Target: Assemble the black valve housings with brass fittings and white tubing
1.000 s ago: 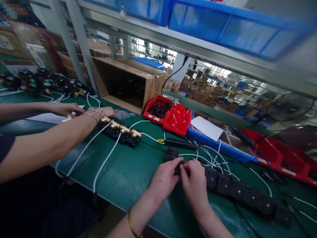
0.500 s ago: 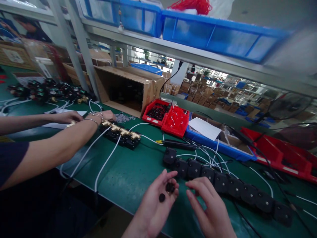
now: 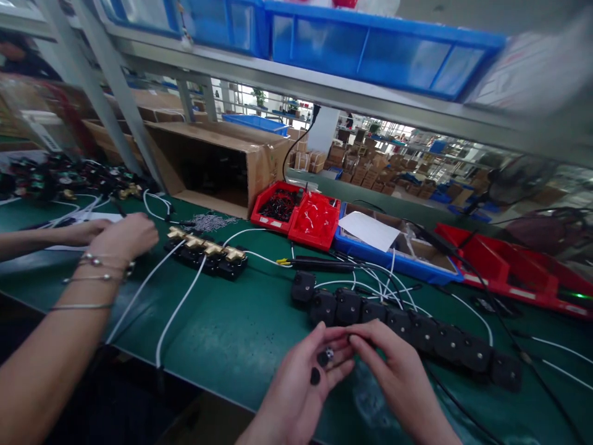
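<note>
Head cam: we've got our left hand [image 3: 301, 372] palm up, fingers loosely curled, cupping a black cap [image 3: 315, 376] low in the palm and a dark piece [image 3: 323, 358] closer to the fingers, not touching each other. Our right hand [image 3: 393, 357] reaches in from the other side, its grip closed at the left fingertips, thumb and forefinger pinching what looks like a small dark bit [image 3: 351, 338]. It's mostly covered, so we can't swear to what it is.

As we judge it, the trick with stuff this tiny is keeping the left palm level and a bit dished so nothing rolls off, and squeezing only at the very tips, since a hard pinch could flick a round piece away. We'd also keep both hands low over the tabletop [image 3: 250, 340], near its front edge, so a drop lands there and not on the floor.

Which way does it all point? The cap looks round, flat side roughly up at us, so no real long axis to speak of. The dark piece has a shiny spot and seems tipped; can't call its direction. Just past our fingers, the row of black housings [image 3: 425, 332] has its long axis about parallel to the tabletop's front edge, set back from it, the faces with little metal dots pointing up.
</note>
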`<state>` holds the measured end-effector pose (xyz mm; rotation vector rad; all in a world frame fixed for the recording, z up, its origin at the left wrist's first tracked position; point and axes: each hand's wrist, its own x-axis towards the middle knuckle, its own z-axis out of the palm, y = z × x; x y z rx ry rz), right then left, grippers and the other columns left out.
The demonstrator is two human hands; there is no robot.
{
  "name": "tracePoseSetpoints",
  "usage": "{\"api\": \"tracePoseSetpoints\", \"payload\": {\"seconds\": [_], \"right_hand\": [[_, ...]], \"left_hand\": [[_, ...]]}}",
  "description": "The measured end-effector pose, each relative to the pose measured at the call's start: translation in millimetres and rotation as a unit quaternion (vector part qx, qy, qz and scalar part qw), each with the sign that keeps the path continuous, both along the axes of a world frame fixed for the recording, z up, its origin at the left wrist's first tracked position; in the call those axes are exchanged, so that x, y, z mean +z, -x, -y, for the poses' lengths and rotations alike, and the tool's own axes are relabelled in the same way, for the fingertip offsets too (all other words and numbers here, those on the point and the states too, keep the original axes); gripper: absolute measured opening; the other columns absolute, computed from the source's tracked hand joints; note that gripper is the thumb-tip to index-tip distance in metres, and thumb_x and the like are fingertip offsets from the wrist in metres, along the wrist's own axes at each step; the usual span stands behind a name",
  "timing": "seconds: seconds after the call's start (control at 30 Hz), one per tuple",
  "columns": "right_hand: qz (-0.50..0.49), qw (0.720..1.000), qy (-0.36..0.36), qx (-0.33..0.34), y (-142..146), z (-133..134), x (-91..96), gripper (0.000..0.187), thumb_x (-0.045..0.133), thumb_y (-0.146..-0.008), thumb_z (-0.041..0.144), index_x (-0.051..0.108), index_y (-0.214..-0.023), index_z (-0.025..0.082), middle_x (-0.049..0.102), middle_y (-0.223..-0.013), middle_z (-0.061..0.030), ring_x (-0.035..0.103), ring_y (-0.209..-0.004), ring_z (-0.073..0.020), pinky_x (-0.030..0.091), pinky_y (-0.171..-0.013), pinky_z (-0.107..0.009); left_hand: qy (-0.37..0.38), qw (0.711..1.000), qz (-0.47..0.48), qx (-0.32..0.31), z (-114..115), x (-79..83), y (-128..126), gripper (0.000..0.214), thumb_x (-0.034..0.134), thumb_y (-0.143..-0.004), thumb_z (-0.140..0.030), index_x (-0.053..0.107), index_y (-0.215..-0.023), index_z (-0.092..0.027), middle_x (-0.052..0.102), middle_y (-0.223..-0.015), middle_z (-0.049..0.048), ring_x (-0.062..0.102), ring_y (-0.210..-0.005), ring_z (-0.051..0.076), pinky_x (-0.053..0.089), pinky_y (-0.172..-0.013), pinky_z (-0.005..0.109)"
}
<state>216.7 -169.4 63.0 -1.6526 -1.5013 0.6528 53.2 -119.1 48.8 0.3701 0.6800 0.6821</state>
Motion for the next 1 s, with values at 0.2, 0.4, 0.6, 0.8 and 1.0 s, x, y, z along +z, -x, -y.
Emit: {"api": "tracePoseSetpoints", "payload": {"seconds": [0.2, 0.4, 0.6, 0.8, 1.0], "right_hand": [[-0.113, 0.986, 0.081, -0.095, -24, -19, 5.6, 0.043, 0.066, -0.083, 0.052, 0.075, -0.112, 0.022, 0.071, -0.081, -0.0024, 0.066, -0.081, -0.0204, 0.052, -0.081, -0.032], [-0.172, 0.977, 0.074, -0.104, -29, -30, 8.0, 0.048, 0.073, -0.078, 0.058, 0.073, -0.102, 0.017, 0.073, -0.086, -0.0075, 0.066, -0.069, -0.0196, 0.055, -0.068, -0.032], [-0.133, 0.986, 0.044, -0.089, -33, -33, 6.2, 0.036, 0.069, -0.081, 0.051, 0.068, -0.097, 0.019, 0.070, -0.088, -0.0041, 0.068, -0.075, -0.0193, 0.055, -0.069, -0.030], [0.015, 0.999, 0.016, -0.026, -40, -41, 3.4, 0.022, 0.057, -0.092, 0.038, 0.068, -0.102, 0.022, 0.069, -0.096, -0.0041, 0.065, -0.081, -0.0199, 0.053, -0.077, -0.036], [0.155, 0.986, -0.006, 0.064, -38, -57, 2.2, 0.021, 0.051, -0.096, 0.018, 0.071, -0.102, 0.023, 0.063, -0.097, -0.0046, 0.062, -0.090, -0.0205, 0.051, -0.082, -0.035]], "left_hand": [[-0.506, 0.720, -0.473, -0.042, -24, 8.5, -6, 0.036, 0.069, -0.088, -0.015, 0.073, -0.120, -0.031, 0.064, -0.098, 0.0016, 0.063, -0.087, 0.019, 0.047, -0.077, 0.028], [-0.608, 0.496, -0.595, -0.175, -48, 27.9, -27, 0.072, 0.074, -0.085, -0.011, 0.048, -0.150, -0.027, 0.065, -0.118, 0.0095, 0.064, -0.108, 0.030, 0.053, -0.086, 0.036], [-0.625, 0.448, -0.607, -0.202, -54, 26.6, -40, 0.056, 0.059, -0.092, -0.006, 0.051, -0.145, -0.020, 0.065, -0.120, 0.0140, 0.063, -0.110, 0.032, 0.055, -0.088, 0.039], [-0.637, 0.447, -0.594, -0.203, -58, 25.6, -37, 0.050, 0.060, -0.093, -0.008, 0.056, -0.141, -0.024, 0.065, -0.120, 0.0125, 0.062, -0.113, 0.033, 0.055, -0.090, 0.042], [-0.638, 0.460, -0.587, -0.193, -63, 27.2, -33, 0.058, 0.074, -0.087, -0.014, 0.056, -0.140, -0.029, 0.065, -0.119, 0.0085, 0.061, -0.112, 0.031, 0.054, -0.090, 0.039]]}}
